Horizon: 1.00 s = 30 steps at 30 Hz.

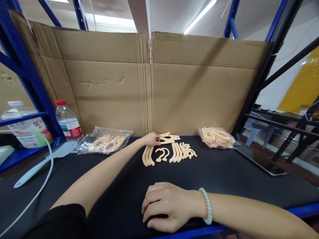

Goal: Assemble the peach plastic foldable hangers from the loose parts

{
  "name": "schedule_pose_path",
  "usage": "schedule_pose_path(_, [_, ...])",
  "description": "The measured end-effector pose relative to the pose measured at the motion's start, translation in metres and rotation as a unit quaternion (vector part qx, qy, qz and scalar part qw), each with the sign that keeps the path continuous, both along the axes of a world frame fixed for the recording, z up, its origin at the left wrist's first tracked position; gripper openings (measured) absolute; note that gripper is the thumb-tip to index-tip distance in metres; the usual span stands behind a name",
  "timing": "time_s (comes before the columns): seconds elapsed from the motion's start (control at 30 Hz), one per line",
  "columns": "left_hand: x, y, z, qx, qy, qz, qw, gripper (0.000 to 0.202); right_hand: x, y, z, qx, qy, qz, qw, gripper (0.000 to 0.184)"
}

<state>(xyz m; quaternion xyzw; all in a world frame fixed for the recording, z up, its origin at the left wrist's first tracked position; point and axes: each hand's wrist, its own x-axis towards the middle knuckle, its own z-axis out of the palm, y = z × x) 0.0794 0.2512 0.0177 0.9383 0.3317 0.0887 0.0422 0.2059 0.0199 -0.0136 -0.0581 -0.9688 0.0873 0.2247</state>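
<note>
My left hand [151, 139] reaches to the far side of the black tabletop. Its fingers are curled at the left end of some flat cream plastic pieces [170, 137] and appear to grip one; the fingertips are partly hidden. Just in front lie curved cream hanger arms [148, 156], two hanger hooks [164, 154], more hanger arms [176, 152] and a cluster of small cream parts [187, 151]. My right hand [167, 206] rests palm down near the front edge, fingers loosely bent, thumb apart, with nothing visible in it. A pale twisted band circles that wrist.
Clear bags of cream parts lie at left [109, 143] and right [216, 136]. A brush [50, 159], a white cable [48, 176] and a red-capped bottle [68, 122] are on the left. A dark tablet [260, 161] lies right. Cardboard [199, 93] walls the back.
</note>
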Motion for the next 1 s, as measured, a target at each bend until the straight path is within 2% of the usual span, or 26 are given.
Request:
schedule_pose_path(0.2, [-0.007,0.000,0.003,0.035,-0.065,0.012,0.997,0.029,0.002,0.002,0.002,-0.055,0.049,-0.003,0.997,0.022])
schedule_pose_path(0.3, [-0.014,-0.015,0.013,0.067,-0.129,0.027,0.989,0.020,0.005,-0.001,0.009,-0.093,0.105,-0.030,0.990,0.019])
schedule_pose_path(0.37, [-0.020,-0.033,0.020,0.090,-0.181,0.037,0.979,0.014,0.009,-0.002,0.014,-0.132,0.156,-0.092,0.975,0.015])
schedule_pose_path(0.43, [-0.027,-0.059,0.025,0.108,-0.222,0.037,0.968,0.013,0.012,0.000,0.015,-0.203,0.203,-0.188,0.939,0.014])
schedule_pose_path(0.5, [-0.035,-0.089,0.025,0.117,-0.250,0.032,0.961,0.012,0.017,0.007,0.013,-0.318,0.244,-0.266,0.876,0.010])
schedule_pose_path(0.53, [-0.039,-0.104,0.023,0.118,-0.256,0.028,0.959,0.012,0.019,0.012,0.011,-0.385,0.263,-0.284,0.838,0.010])
schedule_pose_path(0.6, [-0.046,-0.133,0.016,0.113,-0.271,0.012,0.956,0.012,0.024,0.021,0.006,-0.506,0.301,-0.272,0.761,0.021])
schedule_pose_path(0.67, [-0.050,-0.155,0.005,0.104,-0.285,0.006,0.953,0.010,0.028,0.028,0.004,-0.580,0.333,-0.227,0.708,0.031])
schedule_pose_path(0.77, [-0.054,-0.173,-0.010,0.093,-0.300,-0.005,0.949,0.007,0.031,0.031,0.005,-0.617,0.351,-0.189,0.679,0.034])
schedule_pose_path(0.87, [-0.056,-0.179,-0.018,0.074,-0.298,-0.015,0.952,0.006,0.031,0.028,0.006,-0.627,0.360,-0.197,0.662,0.032])
schedule_pose_path(0.93, [-0.056,-0.181,-0.019,0.065,-0.309,-0.018,0.949,0.010,0.031,0.027,0.006,-0.626,0.365,-0.207,0.657,0.030])
schedule_pose_path(1.0, [-0.056,-0.183,-0.018,0.054,-0.328,-0.015,0.943,0.017,0.031,0.028,0.005,-0.615,0.356,-0.225,0.666,0.030])
